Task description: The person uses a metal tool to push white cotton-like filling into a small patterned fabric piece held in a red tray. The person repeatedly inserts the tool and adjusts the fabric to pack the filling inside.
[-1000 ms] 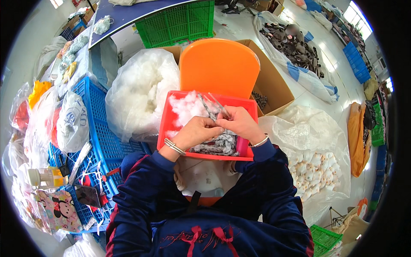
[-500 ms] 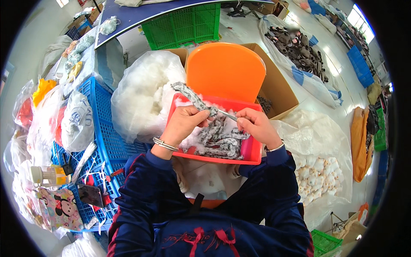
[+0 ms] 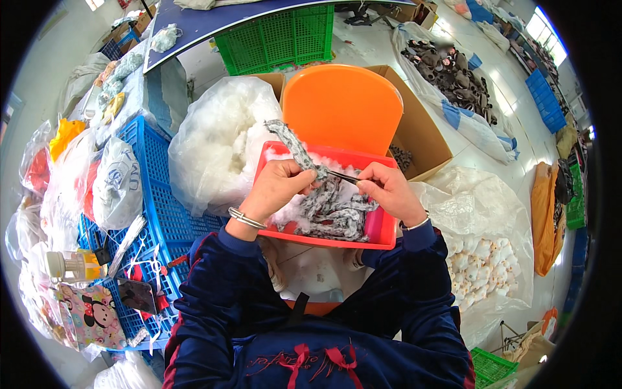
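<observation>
My left hand (image 3: 280, 185) is closed, thumb against fingers, on the end of a long grey-and-white fuzzy fabric strip (image 3: 289, 141). The strip's free end points up and away to the left. Between thumb and fingers of my right hand (image 3: 390, 188) is a slim pair of metal tweezers (image 3: 342, 176), its tip at the strip's held end; whether it is inside the fabric I cannot tell. Below both hands lies a red bin (image 3: 383, 228) with several similar grey strips (image 3: 330, 214) and loose white stuffing (image 3: 285, 209).
An orange stool seat (image 3: 343, 107) stands just beyond the bin, before a cardboard box (image 3: 424, 146). Left are a clear bag of stuffing (image 3: 223, 139) and a blue crate (image 3: 165, 214). Right, a plastic sheet (image 3: 466, 201) bears several small white pieces (image 3: 486, 269).
The tweezers have turned slightly in my right hand and look darker and thinner. The strip's free end has shifted a little to the right and upward; both hands stay nearly in place.
</observation>
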Motion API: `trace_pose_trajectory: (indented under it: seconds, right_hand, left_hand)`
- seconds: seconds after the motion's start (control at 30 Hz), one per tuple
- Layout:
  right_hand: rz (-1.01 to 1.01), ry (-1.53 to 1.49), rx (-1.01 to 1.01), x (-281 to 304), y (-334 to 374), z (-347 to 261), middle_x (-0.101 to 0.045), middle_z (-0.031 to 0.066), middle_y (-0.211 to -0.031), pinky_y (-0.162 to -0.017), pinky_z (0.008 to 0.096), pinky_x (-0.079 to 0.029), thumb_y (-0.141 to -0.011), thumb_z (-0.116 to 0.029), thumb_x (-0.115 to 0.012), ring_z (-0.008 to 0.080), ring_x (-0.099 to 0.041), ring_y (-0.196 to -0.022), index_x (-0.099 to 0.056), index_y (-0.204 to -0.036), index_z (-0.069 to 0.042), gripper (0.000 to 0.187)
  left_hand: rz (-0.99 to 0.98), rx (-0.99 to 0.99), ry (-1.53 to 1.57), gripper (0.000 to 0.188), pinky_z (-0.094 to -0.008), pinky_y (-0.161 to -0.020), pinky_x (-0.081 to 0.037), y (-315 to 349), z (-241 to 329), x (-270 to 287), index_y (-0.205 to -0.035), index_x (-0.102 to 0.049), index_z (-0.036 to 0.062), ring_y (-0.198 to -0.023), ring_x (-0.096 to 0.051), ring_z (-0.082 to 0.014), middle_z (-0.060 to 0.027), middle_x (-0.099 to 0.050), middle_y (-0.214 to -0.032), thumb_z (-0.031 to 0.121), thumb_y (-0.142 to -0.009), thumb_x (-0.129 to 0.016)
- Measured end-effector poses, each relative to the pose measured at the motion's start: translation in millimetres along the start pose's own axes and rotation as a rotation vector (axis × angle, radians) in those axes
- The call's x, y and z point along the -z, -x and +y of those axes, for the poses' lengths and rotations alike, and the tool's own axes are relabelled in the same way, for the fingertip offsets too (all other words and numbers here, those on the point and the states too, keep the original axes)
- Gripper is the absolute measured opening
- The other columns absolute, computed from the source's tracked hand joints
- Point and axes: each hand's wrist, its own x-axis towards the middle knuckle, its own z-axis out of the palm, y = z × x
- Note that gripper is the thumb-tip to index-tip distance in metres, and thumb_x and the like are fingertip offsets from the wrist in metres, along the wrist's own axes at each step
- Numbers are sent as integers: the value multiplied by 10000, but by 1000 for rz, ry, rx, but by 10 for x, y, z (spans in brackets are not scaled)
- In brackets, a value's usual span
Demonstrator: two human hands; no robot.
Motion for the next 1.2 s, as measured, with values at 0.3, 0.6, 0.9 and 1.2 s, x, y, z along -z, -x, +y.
trace_pose_trajectory:
  seconds: [0.3,0.6,0.9,1.2]
  right_hand:
    - [-7,35,1,-2,5,-17,-567,-11,-747,-608,222,-403,-921,-70,-621,48,-487,-681,-572,-897,-1,88]
    - [-20,76,18,-10,16,-75,-550,-6,-723,-591,228,-397,-912,-67,-629,55,-477,-664,-567,-885,4,99]
    - [-6,107,39,-8,26,-76,-549,6,-696,-574,237,-396,-912,-80,-630,66,-480,-638,-563,-878,6,115]
    - [-24,61,41,-38,27,-68,-539,-6,-706,-567,229,-381,-913,-80,-628,49,-464,-637,-571,-889,3,103]
  left_hand:
    - [-19,-29,26,214,-197,-516,-379,13,-6,-15,-852,-714,50,-592,-526,-23,29,-627,-662,259,-893,-684]
    - [-31,-45,50,196,-191,-523,-378,7,-6,-5,-841,-708,52,-597,-518,-21,34,-614,-660,240,-892,-684]
    - [-23,31,-8,182,-204,-566,-439,44,111,1,-824,-673,18,-618,-568,-46,11,-632,-687,183,-901,-684]
    - [-24,37,92,258,-215,-583,-487,39,102,-31,-746,-655,13,-610,-598,-70,-4,-620,-662,215,-895,-713]
